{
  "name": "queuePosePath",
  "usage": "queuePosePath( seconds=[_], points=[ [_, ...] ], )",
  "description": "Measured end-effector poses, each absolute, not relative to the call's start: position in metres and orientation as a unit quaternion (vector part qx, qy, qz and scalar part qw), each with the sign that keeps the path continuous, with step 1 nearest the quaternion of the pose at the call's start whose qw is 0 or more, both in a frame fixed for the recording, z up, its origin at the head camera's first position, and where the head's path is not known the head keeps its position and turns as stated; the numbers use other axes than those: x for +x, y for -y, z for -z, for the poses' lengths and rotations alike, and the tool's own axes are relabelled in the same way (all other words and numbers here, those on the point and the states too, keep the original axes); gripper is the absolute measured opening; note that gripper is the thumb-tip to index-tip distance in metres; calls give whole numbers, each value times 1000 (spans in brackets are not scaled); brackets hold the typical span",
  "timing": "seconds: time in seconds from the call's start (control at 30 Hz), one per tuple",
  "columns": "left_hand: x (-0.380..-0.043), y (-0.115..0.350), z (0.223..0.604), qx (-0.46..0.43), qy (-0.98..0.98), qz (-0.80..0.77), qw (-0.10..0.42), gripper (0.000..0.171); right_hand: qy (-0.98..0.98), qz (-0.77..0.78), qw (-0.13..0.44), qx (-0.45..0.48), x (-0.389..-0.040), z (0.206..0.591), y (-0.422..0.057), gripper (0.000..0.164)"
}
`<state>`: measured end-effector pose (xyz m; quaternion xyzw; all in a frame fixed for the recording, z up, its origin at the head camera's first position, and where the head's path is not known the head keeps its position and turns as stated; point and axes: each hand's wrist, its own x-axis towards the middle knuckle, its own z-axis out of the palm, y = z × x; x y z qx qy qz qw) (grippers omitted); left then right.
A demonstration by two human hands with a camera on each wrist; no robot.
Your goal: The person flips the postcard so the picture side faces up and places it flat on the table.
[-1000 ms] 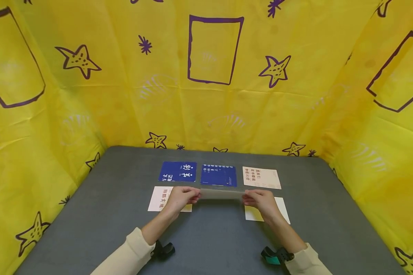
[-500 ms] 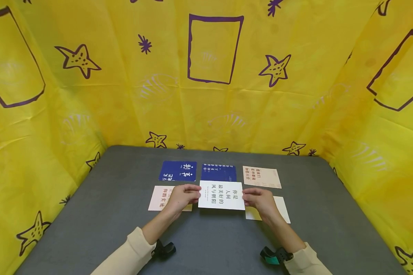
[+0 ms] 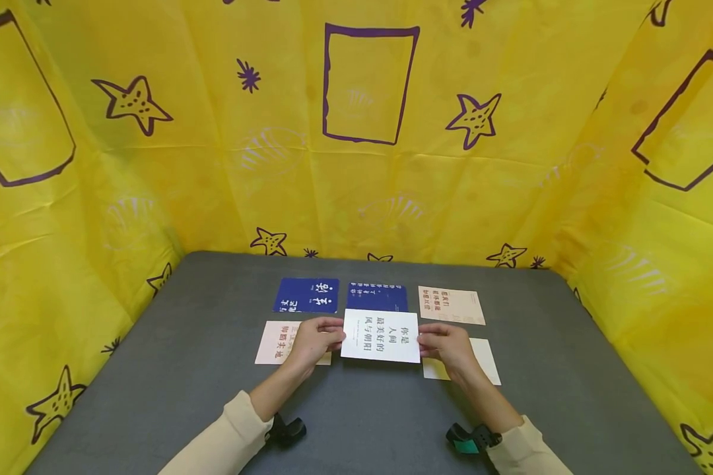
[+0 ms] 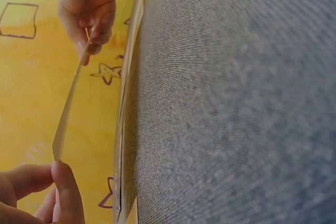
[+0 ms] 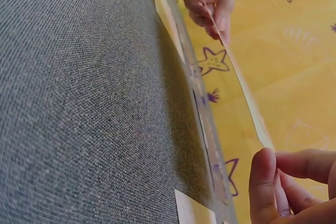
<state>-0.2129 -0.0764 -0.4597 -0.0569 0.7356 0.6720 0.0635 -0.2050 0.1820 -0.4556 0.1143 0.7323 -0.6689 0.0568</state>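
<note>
A white card (image 3: pixel 380 335) with dark printed characters is held up off the table, its printed face toward the head camera. My left hand (image 3: pixel 313 342) pinches its left edge between thumb and fingers. On the opposite edge, my right hand (image 3: pixel 449 348) pinches it the same way. Both wrist views show the card nearly edge-on and apart from the tabletop, with the left thumb and fingers (image 4: pixel 67 184) and the right thumb and fingers (image 5: pixel 264 174) at its ends. The card covers the lower part of a blue card (image 3: pixel 380 297) behind it.
On the dark grey table (image 3: pixel 214 396) lie another blue card (image 3: pixel 306 295), a peach card (image 3: pixel 451 305), a pale pink card (image 3: pixel 270 343) partly behind my left hand, and a cream card (image 3: pixel 486 361) partly behind my right. Yellow patterned cloth (image 3: pixel 243 178) surrounds the table's back and sides.
A second ago the held card was seen nearly edge-on; it has tilted so its printed face shows. Since half a second ago it has barely moved. Both hands keep their pinch.
</note>
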Motion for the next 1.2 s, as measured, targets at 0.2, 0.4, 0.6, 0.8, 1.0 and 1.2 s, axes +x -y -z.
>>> queuePosePath(
  seconds=[0.2,0.4,0.6,0.8,1.0,1.2],
  points=[
    [-214,75,459,-68,-740,-666,61,28,-733,668,55,118,-207,457,-181,27],
    [-215,74,458,-73,-741,-665,58,29,-735,665,53,120,-209,457,-179,26],
    [-216,74,460,-69,-747,-658,62,30,-742,655,56,132,-212,461,-180,25],
    [-218,74,463,-58,-754,-649,81,34,-760,633,58,138,-215,463,-180,22],
    [-218,75,465,-49,-770,-629,93,36,-765,628,68,129,-217,466,-181,20],
    [-218,76,464,-45,-784,-610,104,35,-778,613,74,116,-220,469,-179,19]
  ],
)
